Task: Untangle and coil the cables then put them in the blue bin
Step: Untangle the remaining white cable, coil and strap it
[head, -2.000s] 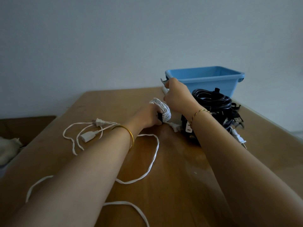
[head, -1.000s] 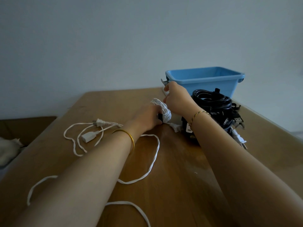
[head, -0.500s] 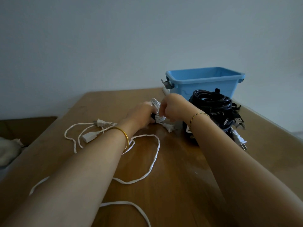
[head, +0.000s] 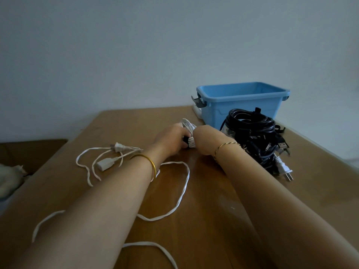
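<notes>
Coiling: white cable bundle [head: 188, 126] held low to stop its loops springing apart.
Left hand [head: 172, 137]: grips the bundle.
Right hand [head: 206, 141]: covers it; grip hidden, cannot tell.
Blue bin [head: 242, 91]: just behind.

white coil [head: 188, 125] mostly covered, loose cable [head: 182, 191] cropped below

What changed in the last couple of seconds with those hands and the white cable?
The right hand dropped from up near the blue bin onto the white bundle, closing round it beside the left hand, which kept its grip. The bin, black cables and loose white cable barely moved.
</notes>
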Tool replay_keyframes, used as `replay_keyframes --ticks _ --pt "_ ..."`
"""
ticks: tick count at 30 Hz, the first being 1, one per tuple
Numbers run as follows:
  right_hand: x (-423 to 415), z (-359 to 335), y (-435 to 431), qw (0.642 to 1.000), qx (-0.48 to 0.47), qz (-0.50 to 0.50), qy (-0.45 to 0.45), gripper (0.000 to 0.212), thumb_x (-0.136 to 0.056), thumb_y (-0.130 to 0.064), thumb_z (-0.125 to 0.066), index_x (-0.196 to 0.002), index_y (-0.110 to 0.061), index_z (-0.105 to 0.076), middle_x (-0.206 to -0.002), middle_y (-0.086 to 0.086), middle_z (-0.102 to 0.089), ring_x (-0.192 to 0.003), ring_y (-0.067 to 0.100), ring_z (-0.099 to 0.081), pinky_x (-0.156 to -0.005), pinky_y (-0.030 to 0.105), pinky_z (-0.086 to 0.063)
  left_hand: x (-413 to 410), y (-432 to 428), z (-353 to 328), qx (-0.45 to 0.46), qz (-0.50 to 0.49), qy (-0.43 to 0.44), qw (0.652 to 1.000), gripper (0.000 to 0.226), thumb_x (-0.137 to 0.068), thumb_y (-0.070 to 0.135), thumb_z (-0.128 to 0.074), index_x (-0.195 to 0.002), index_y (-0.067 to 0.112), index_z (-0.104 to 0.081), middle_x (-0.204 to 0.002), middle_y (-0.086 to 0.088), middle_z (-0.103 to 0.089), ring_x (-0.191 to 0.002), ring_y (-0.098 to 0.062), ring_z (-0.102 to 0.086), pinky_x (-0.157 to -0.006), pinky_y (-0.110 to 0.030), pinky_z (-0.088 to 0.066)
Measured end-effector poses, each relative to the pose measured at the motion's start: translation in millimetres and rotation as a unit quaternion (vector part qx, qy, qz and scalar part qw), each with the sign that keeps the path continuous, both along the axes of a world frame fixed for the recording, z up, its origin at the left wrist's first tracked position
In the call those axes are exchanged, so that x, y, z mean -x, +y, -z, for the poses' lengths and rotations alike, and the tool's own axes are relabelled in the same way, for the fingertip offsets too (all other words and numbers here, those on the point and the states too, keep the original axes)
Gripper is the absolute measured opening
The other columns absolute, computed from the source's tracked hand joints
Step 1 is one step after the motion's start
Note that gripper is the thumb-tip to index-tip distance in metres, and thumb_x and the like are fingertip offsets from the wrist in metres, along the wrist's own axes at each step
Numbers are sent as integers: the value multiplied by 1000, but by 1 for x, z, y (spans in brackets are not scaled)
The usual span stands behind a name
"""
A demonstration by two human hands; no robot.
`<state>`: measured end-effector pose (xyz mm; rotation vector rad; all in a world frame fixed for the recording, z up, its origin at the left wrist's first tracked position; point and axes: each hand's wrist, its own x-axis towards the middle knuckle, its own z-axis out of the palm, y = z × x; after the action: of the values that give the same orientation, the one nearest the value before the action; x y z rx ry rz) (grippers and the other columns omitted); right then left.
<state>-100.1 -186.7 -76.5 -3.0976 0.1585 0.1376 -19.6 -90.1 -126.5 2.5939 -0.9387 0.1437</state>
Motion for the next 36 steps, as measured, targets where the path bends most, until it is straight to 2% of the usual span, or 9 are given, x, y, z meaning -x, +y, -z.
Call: replay_keyframes --ticks 3,8,12,15,25,28,30,32,36 --pt "-2 0 -2 1000 -7 7 -15 46 -93 -1 -46 -138 3 -38 -121 19 -57 -111 30 -56 -85 31 -45 12 -4 -4 16 -1 -2 1000 21 -83 11 -69 -100 22 -69 -101 -1 -56 -89 -24 -58 -79 -42 -52" --pt "-4 -6 -9 994 -46 -2 -100 24 -92 -3 -48 -110 3 -61 -69 6 -45 -79 26 -57 -62 28 -41 15 -5 -10 11 -14 21 1000 27 -81 11 -69 -106 22 -69 -115 -5 -62 -102 -25 -59 -84 -37 -49" --pt "-3 -17 -17 969 -119 17 -213 25 -86 1 -48 -99 -1 -68 -101 15 -65 -95 30 -60 -81 35 -51 16 -5 -13 17 -25 24 999 37 -82 8 -68 -117 20 -66 -119 -4 -60 -107 -23 -58 -77 -24 -40" --pt "-1 -20 -17 965 -116 13 -236 26 -83 4 -48 -98 0 -68 -103 16 -66 -96 31 -61 -81 36 -51 18 -1 -15 30 -28 39 998 39 -82 5 -68 -116 22 -65 -120 -5 -60 -105 -23 -59 -74 -24 -41" --pt "5 -19 -2 971 -176 -22 -163 24 -86 7 -49 -98 -3 -68 -102 13 -68 -93 29 -65 -85 41 -55 20 34 -28 73 -62 9 995 30 -86 10 -67 -116 15 -65 -117 -16 -62 -109 -31 -57 -86 -34 -43" --pt "7 -9 21 972 -197 -82 -99 23 -87 -3 -55 -102 -14 -67 -97 5 -68 -88 22 -65 -85 33 -54 20 71 -37 92 -93 32 991 17 -83 5 -69 -100 9 -69 -93 -15 -64 -91 -30 -60 -75 -28 -44" --pt "10 2 39 980 -130 -127 -76 27 -89 -11 -56 -113 -15 -65 -107 3 -65 -99 20 -60 -86 24 -45 29 97 -41 83 -109 53 989 11 -86 4 -66 -97 5 -68 -80 -3 -58 -79 -17 -54 -61 -20 -41" --pt "12 13 50 981 -91 -157 -65 27 -89 -13 -57 -115 -12 -65 -116 7 -64 -107 24 -59 -90 26 -43 39 116 -44 43 -120 63 990 12 -90 8 -62 -99 3 -68 -87 -1 -58 -80 -11 -52 -55 -18 -36" --pt "16 19 56 982 -81 -146 -88 20 -89 -8 -54 -105 -5 -66 -113 13 -64 -104 29 -59 -86 33 -47 55 146 -48 -74 -146 112 980 20 -93 10 -56 -109 11 -68 -112 -5 -63 -99 -16 -57 -78 -22 -43"
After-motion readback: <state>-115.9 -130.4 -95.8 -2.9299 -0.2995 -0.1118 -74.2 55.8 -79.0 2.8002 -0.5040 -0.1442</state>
